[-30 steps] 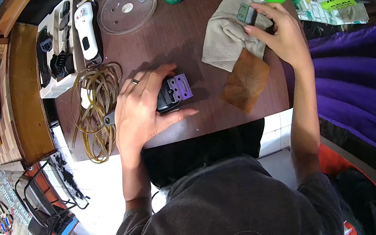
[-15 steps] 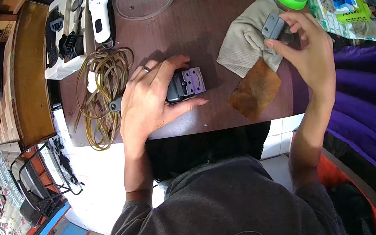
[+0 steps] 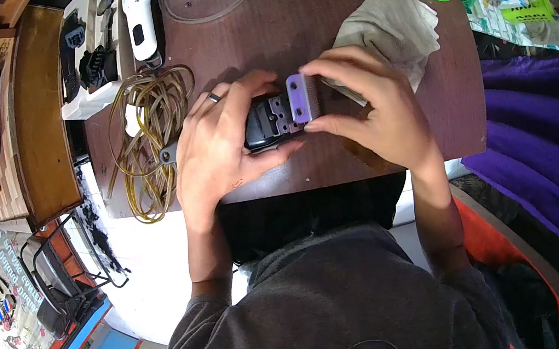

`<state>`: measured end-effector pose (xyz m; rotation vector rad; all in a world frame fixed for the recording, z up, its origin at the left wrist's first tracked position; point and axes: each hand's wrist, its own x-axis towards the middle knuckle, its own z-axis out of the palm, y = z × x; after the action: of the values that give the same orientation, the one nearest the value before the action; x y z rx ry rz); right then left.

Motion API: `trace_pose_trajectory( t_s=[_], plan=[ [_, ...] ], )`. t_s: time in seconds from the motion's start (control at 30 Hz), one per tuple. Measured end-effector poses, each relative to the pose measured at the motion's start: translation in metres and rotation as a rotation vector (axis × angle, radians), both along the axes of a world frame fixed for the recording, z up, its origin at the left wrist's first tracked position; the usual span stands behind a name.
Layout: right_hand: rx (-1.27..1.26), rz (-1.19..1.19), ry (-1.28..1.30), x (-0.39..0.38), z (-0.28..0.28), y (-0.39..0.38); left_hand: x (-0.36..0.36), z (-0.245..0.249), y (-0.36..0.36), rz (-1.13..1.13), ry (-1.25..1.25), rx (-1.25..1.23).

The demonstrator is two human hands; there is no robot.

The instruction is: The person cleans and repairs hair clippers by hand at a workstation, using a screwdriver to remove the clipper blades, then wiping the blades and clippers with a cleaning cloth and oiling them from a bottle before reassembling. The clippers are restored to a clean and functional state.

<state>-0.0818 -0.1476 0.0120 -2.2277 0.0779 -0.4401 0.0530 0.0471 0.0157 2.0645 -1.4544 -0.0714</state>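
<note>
Here's the delicate bit: the left hand [image 3: 207, 142] curls around the black clipper [image 3: 260, 126], the right hand [image 3: 387, 102] pinches the toothed blade [image 3: 300, 100] by its two ends, right at the clipper's head. Whether blade and metal plate [image 3: 280, 114] touch, I can't tell. That fingertip grip looks narrow, so a slick edge could slip free, and a drop onto the hard surface [image 3: 226, 46] might chip the teeth. Set down crooked, the blade's holes would miss those in the plate; a roll of the clipper's body could cause just that. And the fingers are close to those teeth (mind the skin there!). Small dark bits [image 3: 188, 4] lie on the clear round lid [image 3: 210, 11], easily scattered by a knock.

Now the textures: smooth, flat metal with a purple sheen, round holes, a fine comb edge; glossy, rounded black casing. Over by the right hand, soft, rumpled grey cloth [image 3: 395, 30]; beyond the left, springy loops of translucent amber-brown cord [image 3: 143, 122], against brown, faintly grained wood-look.
</note>
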Motion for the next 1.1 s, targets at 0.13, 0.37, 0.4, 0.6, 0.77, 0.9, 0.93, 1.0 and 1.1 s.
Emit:
trace_pose_trajectory(
  t_s=[0.13, 0.37, 0.4, 0.6, 0.77, 0.9, 0.93, 1.0, 1.1],
  plan=[
    [0.055, 0.091, 0.018, 0.003, 0.001, 0.009, 0.000, 0.001, 0.001, 0.011, 0.096, -0.030],
    [-0.015, 0.090, 0.028, 0.004, -0.007, 0.015, 0.003, -0.002, 0.002, -0.027, 0.064, -0.065],
    [-0.015, 0.087, 0.034, 0.004, -0.008, 0.015, 0.003, -0.003, 0.002, -0.027, 0.065, -0.064],
    [-0.015, 0.092, 0.041, 0.002, -0.008, 0.016, 0.003, -0.001, 0.001, -0.050, 0.047, -0.066],
    [0.079, 0.111, 0.049, 0.000, -0.009, 0.011, 0.003, 0.000, 0.002, -0.035, 0.038, -0.043],
    [0.046, 0.118, 0.065, -0.001, -0.008, 0.011, 0.001, -0.001, 0.002, -0.022, 0.040, -0.056],
    [0.048, 0.117, 0.064, -0.001, -0.008, 0.011, 0.000, 0.000, 0.001, -0.026, 0.033, -0.060],
    [0.047, 0.117, 0.051, 0.000, -0.009, 0.010, 0.000, 0.000, 0.001, -0.030, 0.026, -0.061],
    [0.033, 0.121, 0.035, 0.000, -0.009, 0.010, 0.001, -0.003, 0.002, -0.046, -0.031, -0.047]
  ],
)
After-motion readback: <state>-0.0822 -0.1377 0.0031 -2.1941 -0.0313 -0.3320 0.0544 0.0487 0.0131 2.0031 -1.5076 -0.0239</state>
